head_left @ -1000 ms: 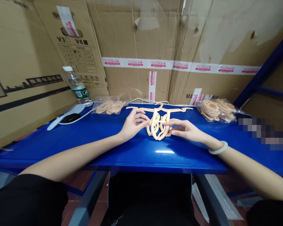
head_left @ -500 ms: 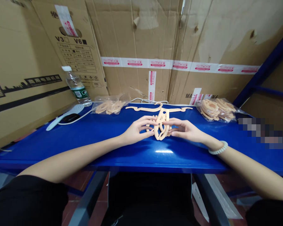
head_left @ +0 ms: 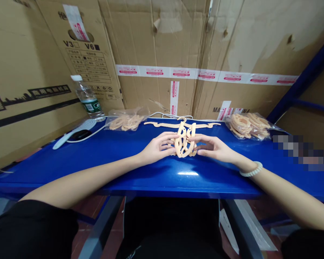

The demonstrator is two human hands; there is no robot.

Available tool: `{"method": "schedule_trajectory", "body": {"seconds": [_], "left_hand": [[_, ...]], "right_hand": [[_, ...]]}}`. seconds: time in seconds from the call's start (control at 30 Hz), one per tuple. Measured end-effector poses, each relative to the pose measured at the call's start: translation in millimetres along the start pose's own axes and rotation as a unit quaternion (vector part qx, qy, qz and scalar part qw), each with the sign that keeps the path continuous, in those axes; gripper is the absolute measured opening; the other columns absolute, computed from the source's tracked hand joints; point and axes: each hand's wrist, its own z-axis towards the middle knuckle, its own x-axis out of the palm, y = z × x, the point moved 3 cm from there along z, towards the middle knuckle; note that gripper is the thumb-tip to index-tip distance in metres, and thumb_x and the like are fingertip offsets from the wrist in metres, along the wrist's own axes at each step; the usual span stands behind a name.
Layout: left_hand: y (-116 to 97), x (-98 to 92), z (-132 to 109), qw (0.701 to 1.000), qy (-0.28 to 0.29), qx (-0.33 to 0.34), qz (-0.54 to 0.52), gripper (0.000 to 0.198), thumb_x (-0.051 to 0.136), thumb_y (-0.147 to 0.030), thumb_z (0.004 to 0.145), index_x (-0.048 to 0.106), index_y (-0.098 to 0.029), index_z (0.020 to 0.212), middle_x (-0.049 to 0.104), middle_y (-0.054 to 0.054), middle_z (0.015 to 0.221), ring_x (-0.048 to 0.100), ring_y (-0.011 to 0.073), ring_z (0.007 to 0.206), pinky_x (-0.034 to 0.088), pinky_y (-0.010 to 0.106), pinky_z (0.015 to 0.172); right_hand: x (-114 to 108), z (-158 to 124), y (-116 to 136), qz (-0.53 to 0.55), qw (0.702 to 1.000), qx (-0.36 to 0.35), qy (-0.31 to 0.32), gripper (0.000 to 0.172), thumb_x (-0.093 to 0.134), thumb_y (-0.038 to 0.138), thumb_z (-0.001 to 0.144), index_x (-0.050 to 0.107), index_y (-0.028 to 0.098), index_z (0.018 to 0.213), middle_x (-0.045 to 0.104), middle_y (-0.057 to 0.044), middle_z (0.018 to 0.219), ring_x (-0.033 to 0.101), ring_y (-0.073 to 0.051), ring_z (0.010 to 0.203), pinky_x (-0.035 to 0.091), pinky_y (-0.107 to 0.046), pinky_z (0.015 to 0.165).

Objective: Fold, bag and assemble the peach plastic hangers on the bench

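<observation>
A folded beige folding hanger (head_left: 180, 151) stands upright between my two hands, its two arm ends parted at the top. My left hand (head_left: 158, 148) pinches its left side between fingers and thumb. On the opposite side my right hand (head_left: 216, 148) grips the other arm, with the index finger laid along it. Behind the held piece an unfolded beige hanger (head_left: 164, 125) lies spread out, hook toward the boxes. More beige pieces lie on the table under the held one, mostly hidden by it and my fingers.
Clear bags of folded hangers lie at the back left (head_left: 126, 121) and back right (head_left: 248, 126) of the blue table (head_left: 162, 180). A water bottle (head_left: 89, 102), a pale blue brush (head_left: 75, 133) and a white cable (head_left: 97, 132) are at left. Cardboard boxes (head_left: 156, 43) wall the back.
The top ends of the held folding hanger have spread apart, and it has tilted slightly. Both hands stay almost in place, with the right shifted a little.
</observation>
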Motion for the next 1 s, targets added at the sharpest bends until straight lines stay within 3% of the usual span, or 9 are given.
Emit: {"method": "schedule_trajectory", "body": {"seconds": [0.3,0.8,1.0], "left_hand": [[4,0.5,-2,0.999,0.033,0.016,0.002,0.050,0.075,-0.021,0.087,0.066,-0.028,0.136,0.046,0.011,0.149,0.064,0.0275,0.125,0.058,0.043,0.107],[1,3.7,-2,0.998,0.040,0.025,0.032,0.052,0.075,-0.023,0.087,0.065,-0.023,0.137,0.048,0.016,0.150,0.071,0.0247,0.111,0.061,0.045,0.101],[-8,5.7,-3,0.992,0.059,0.064,0.094,0.056,0.073,-0.020,0.086,0.062,-0.025,0.141,0.049,0.015,0.152,0.061,0.0300,0.128,0.061,0.042,0.098]], "right_hand": [[-2,-1,1,-0.008,1.000,0.019,0.001,0.045,0.076,0.040,0.090,0.069,0.025,0.132,0.064,-0.010,0.142,0.067,-0.028,0.120,0.055,-0.047,0.103],[1,-1,1,0.005,1.000,0.013,0.014,0.041,0.075,0.040,0.091,0.070,0.025,0.128,0.064,-0.009,0.140,0.066,-0.025,0.118,0.055,-0.045,0.103],[-1,-2,4,0.000,0.999,0.022,0.042,0.047,0.072,0.038,0.094,0.064,0.028,0.139,0.060,-0.008,0.148,0.061,-0.027,0.129,0.050,-0.046,0.109]]}}
